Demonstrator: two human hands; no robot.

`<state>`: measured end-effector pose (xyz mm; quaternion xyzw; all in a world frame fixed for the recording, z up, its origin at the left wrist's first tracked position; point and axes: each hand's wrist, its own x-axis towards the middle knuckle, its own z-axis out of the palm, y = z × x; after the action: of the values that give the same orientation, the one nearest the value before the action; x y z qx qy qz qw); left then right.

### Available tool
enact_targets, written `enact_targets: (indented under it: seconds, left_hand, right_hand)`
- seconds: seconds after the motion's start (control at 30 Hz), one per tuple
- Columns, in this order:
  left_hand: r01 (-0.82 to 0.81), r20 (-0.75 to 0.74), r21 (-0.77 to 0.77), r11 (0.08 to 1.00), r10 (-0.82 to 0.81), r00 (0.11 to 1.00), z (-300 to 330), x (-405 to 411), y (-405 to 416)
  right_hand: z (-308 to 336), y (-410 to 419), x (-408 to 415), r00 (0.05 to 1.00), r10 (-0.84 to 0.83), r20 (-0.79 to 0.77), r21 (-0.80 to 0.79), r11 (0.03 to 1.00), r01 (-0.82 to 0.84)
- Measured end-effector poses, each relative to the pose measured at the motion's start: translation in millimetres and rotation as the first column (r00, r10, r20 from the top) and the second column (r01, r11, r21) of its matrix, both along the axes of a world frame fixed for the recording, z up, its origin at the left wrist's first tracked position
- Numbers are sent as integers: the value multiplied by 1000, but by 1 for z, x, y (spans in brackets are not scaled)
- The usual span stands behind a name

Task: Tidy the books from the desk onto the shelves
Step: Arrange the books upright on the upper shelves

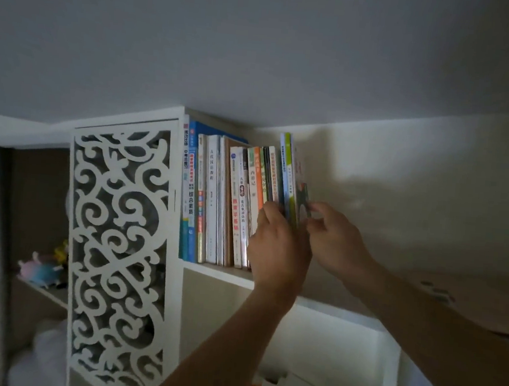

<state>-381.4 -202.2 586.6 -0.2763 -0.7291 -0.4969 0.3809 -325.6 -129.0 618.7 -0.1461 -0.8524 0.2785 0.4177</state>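
thin book pinched by right hand fingertips, left hand alongside
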Motion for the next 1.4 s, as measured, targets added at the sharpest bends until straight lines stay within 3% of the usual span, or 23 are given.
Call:
enact_targets:
  seconds: [0.13,0.23,0.3,0.37,0.43,0.53,0.63,0.8,1.1,1.27,1.4]
  left_hand:
    - [-173,-125,-222,960,148,981,7,-3,14]
    - [-198,-119,-352,915,166,979,17,2,11]
    - [-110,-65,-271,956,95,993,17,5,-6]
    - [13,-42,-112,994,-18,999,8,10,-39]
    - [32,-154,-26,999,-36,987,-5,16,-81]
    - [-115,-365,47,992,124,923,-15,15,-140]
    - [-233,-367,68,970,241,898,-8,9,-183]
    - [-340,-285,113,934,358,889,-11,-4,-229]
    - [-347,-281,136,928,372,885,-18,1,-249]
    - [-314,-256,76,946,323,911,-22,-4,-242]
    - [-247,-262,70,966,257,930,-24,-8,-239]
  right_hand:
    - [-5,8,-12,994,77,-77,-75,994,-83]
    - [-8,14,-11,977,164,-138,-144,972,-184]
    - [-5,17,-8,962,197,-191,-223,945,-238]
    - [1,14,-7,961,181,-211,-197,955,-223]
    - [7,0,-11,971,155,-184,-118,977,-178]
    - [6,-29,-36,973,65,-219,43,997,-57]
    - [-5,-51,-66,967,-103,-232,216,964,154]
    - [-19,-67,-93,911,-305,-277,342,855,390]
    - [-25,-58,-97,921,-271,-278,425,825,371]
    - [-29,-69,-107,881,-377,-284,310,834,457]
    - [-30,-64,-108,884,-350,-310,290,850,439]
